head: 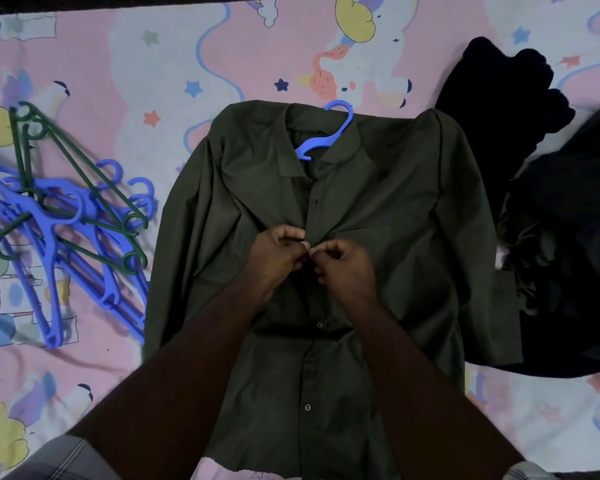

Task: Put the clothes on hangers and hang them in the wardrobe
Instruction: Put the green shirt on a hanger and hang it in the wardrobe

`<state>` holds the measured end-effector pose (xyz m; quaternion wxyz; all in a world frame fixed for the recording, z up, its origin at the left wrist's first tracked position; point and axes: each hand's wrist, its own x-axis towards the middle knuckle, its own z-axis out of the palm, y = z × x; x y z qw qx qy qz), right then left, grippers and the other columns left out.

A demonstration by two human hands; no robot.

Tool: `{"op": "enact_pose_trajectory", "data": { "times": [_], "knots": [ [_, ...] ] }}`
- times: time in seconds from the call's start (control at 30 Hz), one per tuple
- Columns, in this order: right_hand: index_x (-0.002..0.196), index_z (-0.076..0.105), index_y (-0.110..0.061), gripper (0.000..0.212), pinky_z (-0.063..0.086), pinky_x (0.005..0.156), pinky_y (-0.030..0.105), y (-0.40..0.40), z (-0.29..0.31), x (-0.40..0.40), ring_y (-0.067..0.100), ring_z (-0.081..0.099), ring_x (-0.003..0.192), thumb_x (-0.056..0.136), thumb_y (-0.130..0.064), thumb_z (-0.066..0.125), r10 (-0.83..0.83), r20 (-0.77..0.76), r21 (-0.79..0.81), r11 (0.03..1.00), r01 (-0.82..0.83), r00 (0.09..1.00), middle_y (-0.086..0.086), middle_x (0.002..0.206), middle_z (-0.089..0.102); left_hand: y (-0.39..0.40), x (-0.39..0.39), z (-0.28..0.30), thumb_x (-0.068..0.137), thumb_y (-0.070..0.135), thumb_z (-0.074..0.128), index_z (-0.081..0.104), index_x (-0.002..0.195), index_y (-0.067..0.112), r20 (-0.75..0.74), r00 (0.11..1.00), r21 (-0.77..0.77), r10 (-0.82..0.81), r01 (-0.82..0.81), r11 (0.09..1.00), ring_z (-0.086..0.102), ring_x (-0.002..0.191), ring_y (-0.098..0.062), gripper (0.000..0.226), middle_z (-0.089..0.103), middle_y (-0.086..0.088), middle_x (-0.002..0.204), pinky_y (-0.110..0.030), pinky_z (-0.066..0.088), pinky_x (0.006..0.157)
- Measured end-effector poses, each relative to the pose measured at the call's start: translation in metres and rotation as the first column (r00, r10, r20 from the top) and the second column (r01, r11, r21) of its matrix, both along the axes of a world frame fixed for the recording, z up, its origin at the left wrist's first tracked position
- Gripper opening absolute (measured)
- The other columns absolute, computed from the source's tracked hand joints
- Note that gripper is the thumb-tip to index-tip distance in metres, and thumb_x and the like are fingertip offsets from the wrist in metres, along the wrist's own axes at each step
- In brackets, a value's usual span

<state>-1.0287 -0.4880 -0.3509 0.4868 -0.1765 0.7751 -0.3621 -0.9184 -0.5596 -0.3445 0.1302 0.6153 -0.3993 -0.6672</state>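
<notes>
Pinching the shirt point(378, 209) front at mid-chest, left hand point(278, 258) & right hand point(347, 268) are curling fingers tight on the button strip, thumbs nearly meeting. Shirt is lying flat on the bedsheet point(118, 64), collar pointing away, hem toward the person, w/ a blue hanger point(326, 133) poking from the neck. Spare hangers point(59, 220) are sitting left; dark clothes point(551, 202) right.

Dim, soft overhead light; wide-angle bend at edges, slight blur throughout.

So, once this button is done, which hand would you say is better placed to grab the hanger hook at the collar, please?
Probably the right hand: the blue plastic hanger hook pokes out of the olive-green shirt collar on its side.
</notes>
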Motion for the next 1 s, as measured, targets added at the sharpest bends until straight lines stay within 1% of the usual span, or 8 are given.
{"op": "enact_pose_trajectory", "data": {
  "times": [0.2, 0.3, 0.47, 0.53, 0.63, 0.8, 0.9, 1.0],
  "knots": [
    [0.078, 0.065, -0.016, 0.014, 0.048, 0.047, 0.023, -0.002, -0.001, -0.001, 0.010, 0.059, 0.056, 0.091, -0.011, 0.063, -0.204, 0.294, 0.123, 0.977, 0.175, 0.934, -0.002, 0.064, 0.065, 0.003, 0.004, -0.005, 0.091, 0.006, 0.068, 0.062, 0.098, 0.022, -0.032, 0.999, 0.057, 0.013, -0.011, 0.998, 0.062, 0.068, -0.005, 0.018, 0.065, 0.004, 0.074, -0.019, 0.053, 0.060],
    [0.076, 0.067, -0.018, 0.015, 0.050, 0.051, 0.027, -0.004, -0.006, -0.002, 0.010, 0.059, 0.056, 0.090, -0.013, 0.066, -0.170, 0.147, 0.119, 0.981, 0.153, 0.974, -0.002, 0.062, 0.066, 0.001, 0.006, -0.011, 0.091, 0.013, 0.071, 0.062, 0.094, 0.021, 0.104, 0.989, -0.028, -0.103, 0.107, 0.994, 0.063, 0.066, -0.008, 0.013, 0.065, 0.003, 0.073, -0.023, 0.052, 0.058],
    [0.086, 0.075, -0.017, 0.008, 0.059, 0.080, 0.043, -0.026, -0.005, -0.018, 0.024, 0.072, 0.078, 0.086, -0.024, 0.072, -0.063, -0.173, 0.064, 0.995, 0.075, 0.983, 0.004, 0.079, 0.075, -0.018, 0.006, -0.015, 0.088, 0.021, 0.074, 0.064, 0.087, 0.025, 0.362, 0.920, -0.230, -0.147, 0.241, 0.943, 0.066, 0.070, -0.014, 0.010, 0.067, 0.003, 0.073, -0.027, 0.051, 0.069],
    [0.096, 0.076, -0.015, 0.014, 0.058, 0.084, 0.038, -0.042, -0.002, -0.023, 0.024, 0.072, 0.085, 0.086, -0.025, 0.073, -0.023, -0.249, 0.044, 0.998, 0.035, 0.968, 0.004, 0.088, 0.076, -0.027, 0.001, -0.015, 0.090, 0.021, 0.069, 0.069, 0.095, 0.025, 0.399, 0.903, -0.276, -0.159, 0.284, 0.918, 0.070, 0.082, -0.016, 0.006, 0.072, 0.003, 0.085, -0.027, 0.052, 0.076],
    [0.106, 0.074, -0.015, 0.021, 0.047, 0.085, 0.021, -0.069, -0.004, -0.026, 0.019, 0.069, 0.100, 0.086, -0.024, 0.072, 0.116, -0.396, 0.043, 0.993, -0.108, 0.911, 0.003, 0.104, 0.076, -0.039, -0.012, -0.017, 0.092, 0.015, 0.062, 0.073, 0.113, 0.019, 0.441, 0.873, -0.323, -0.209, 0.372, 0.870, 0.070, 0.096, -0.018, 0.023, 0.075, -0.001, 0.105, -0.021, 0.048, 0.079],
    [0.109, 0.066, -0.006, 0.038, 0.050, 0.090, 0.033, -0.095, -0.021, -0.032, 0.032, 0.064, 0.110, 0.083, -0.033, 0.076, 0.485, -0.451, 0.300, 0.873, -0.384, 0.749, 0.016, 0.115, 0.068, -0.055, -0.022, -0.032, 0.091, 0.009, 0.059, 0.071, 0.118, 0.012, 0.535, 0.793, -0.316, -0.291, 0.507, 0.802, 0.065, 0.112, -0.022, 0.030, 0.073, -0.006, 0.119, -0.024, 0.042, 0.092],
    [0.117, 0.058, -0.005, 0.049, 0.049, 0.092, 0.036, -0.096, -0.027, -0.032, 0.037, 0.061, 0.113, 0.082, -0.033, 0.075, 0.514, -0.466, 0.347, 0.855, -0.386, 0.720, 0.019, 0.123, 0.062, -0.058, -0.024, -0.042, 0.089, 0.006, 0.060, 0.074, 0.110, 0.013, 0.540, 0.800, -0.317, -0.262, 0.481, 0.817, 0.067, 0.107, -0.022, 0.026, 0.074, -0.006, 0.113, -0.014, 0.036, 0.077],
    [0.114, 0.057, -0.004, 0.040, 0.049, 0.090, 0.038, -0.096, -0.027, -0.032, 0.040, 0.062, 0.111, 0.084, -0.027, 0.068, 0.510, -0.503, 0.347, 0.858, -0.378, 0.698, 0.021, 0.120, 0.063, -0.060, -0.027, -0.045, 0.087, 0.009, 0.066, 0.075, 0.100, 0.014, 0.541, 0.793, -0.298, -0.281, 0.493, 0.817, 0.067, 0.100, -0.023, 0.017, 0.075, -0.006, 0.104, -0.014, 0.032, 0.070]
  ]
}}
